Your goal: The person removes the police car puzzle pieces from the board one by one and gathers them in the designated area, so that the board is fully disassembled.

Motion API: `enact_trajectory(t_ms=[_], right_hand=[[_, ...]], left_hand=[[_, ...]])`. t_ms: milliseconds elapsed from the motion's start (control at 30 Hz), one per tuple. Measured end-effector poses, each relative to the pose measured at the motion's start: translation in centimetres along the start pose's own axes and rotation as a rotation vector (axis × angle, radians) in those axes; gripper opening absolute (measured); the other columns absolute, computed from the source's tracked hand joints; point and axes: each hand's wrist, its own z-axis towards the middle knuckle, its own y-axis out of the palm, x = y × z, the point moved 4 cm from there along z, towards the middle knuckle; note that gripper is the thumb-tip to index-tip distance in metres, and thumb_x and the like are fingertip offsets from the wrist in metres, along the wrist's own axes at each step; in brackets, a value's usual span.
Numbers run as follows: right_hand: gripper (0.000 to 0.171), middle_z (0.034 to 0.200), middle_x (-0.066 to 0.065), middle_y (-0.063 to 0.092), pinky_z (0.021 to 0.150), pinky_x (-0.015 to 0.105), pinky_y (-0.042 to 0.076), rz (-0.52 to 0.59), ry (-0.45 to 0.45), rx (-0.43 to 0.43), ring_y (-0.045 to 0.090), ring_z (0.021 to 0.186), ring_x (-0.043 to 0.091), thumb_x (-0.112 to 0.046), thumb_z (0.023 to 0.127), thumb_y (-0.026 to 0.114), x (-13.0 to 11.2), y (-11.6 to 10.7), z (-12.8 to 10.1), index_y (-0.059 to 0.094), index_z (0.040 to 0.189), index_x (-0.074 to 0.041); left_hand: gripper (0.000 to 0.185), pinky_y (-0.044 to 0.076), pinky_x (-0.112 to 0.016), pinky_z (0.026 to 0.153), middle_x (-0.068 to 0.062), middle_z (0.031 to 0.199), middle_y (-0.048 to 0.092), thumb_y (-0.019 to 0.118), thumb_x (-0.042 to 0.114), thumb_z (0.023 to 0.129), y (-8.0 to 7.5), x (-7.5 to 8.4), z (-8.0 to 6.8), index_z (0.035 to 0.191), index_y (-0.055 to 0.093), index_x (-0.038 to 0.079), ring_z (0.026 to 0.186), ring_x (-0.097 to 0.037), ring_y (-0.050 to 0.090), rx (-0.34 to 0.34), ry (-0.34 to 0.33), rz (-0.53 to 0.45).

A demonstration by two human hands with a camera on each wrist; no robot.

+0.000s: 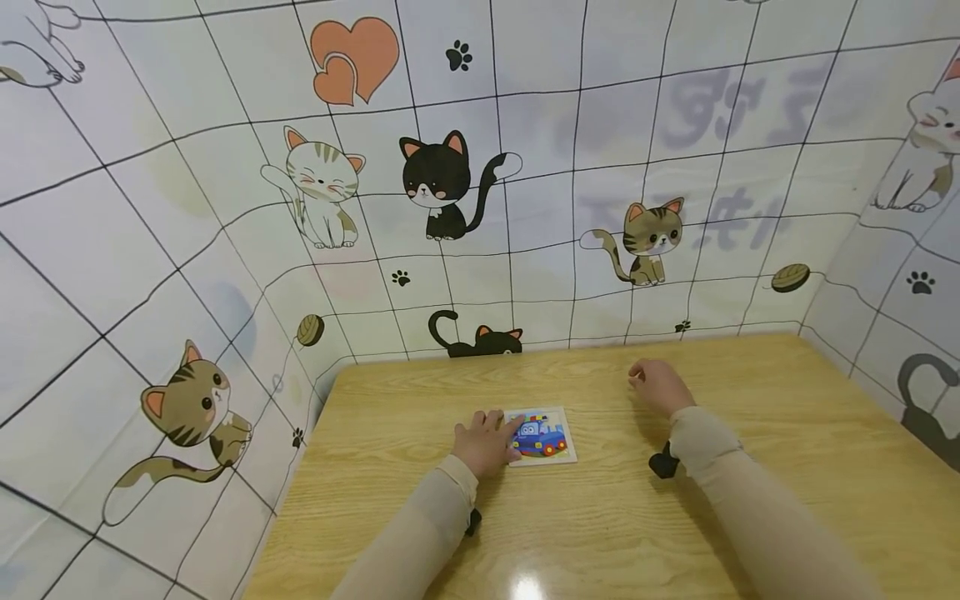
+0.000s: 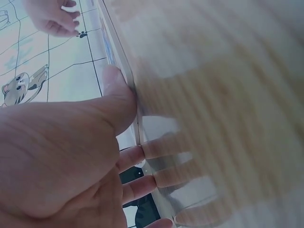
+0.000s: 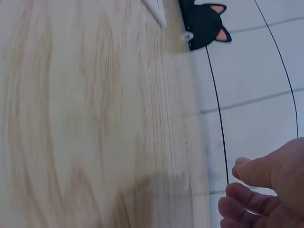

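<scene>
A small flat picture board (image 1: 542, 435) with a pale border and a blue cartoon vehicle lies on the wooden table. My left hand (image 1: 483, 442) rests at the board's left side, fingers spread, one finger reaching over its picture. In the left wrist view, the thumb (image 2: 118, 90) lies along the board's edge, while the other fingertips touch the table. Off to the right, my right hand (image 1: 660, 387) is held over the table with loosely bent fingers and nothing in them. The right wrist view shows its thumb (image 3: 259, 171) apart from the fingers, and a board corner (image 3: 156, 10) at the top.
The wooden table (image 1: 600, 517) ends against a hanging cloth (image 1: 540, 183) printed with cats and grid lines, which also closes off both sides. Dark wrist-worn devices show under both sleeves, one of them at the right wrist (image 1: 663, 462).
</scene>
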Motion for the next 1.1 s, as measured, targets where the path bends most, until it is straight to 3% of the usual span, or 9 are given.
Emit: enact_trajectory(t_ms=[267,533,1100], right_hand=[[0.022,0.104,0.017,0.062,0.078,0.046,0.048,0.085,-0.043,-0.068,0.059,0.093,0.031,-0.012,0.097,0.057,-4.5,3.9,0.8,0.062,0.114,0.002],[0.019,0.105,0.012,0.067,0.084,0.044,0.051,0.101,-0.134,-0.141,0.062,0.098,0.028,-0.005,0.096,0.057,-8.5,7.0,0.9,0.068,0.111,-0.001],[0.018,0.099,0.008,0.066,0.084,0.041,0.051,0.108,-0.085,-0.205,0.059,0.089,0.019,-0.005,0.094,0.061,-11.5,8.7,0.2,0.069,0.109,0.000]], left_hand=[[0.062,0.042,-0.057,0.089,0.001,0.151,0.035,0.046,0.056,0.094,0.1,-0.1,0.1,0.151,0.029,0.040,0.130,-0.026,0.036,0.010,-0.018,-0.008],[0.064,0.043,-0.055,0.085,0.002,0.149,0.038,0.046,0.058,0.092,0.2,-0.1,0.1,0.151,0.031,0.038,0.126,-0.025,0.038,0.017,-0.008,-0.007],[0.062,0.045,-0.053,0.085,0.004,0.145,0.040,0.046,0.058,0.093,-0.4,0.1,-0.2,0.150,0.033,0.038,0.120,-0.022,0.041,0.030,-0.004,0.026]])
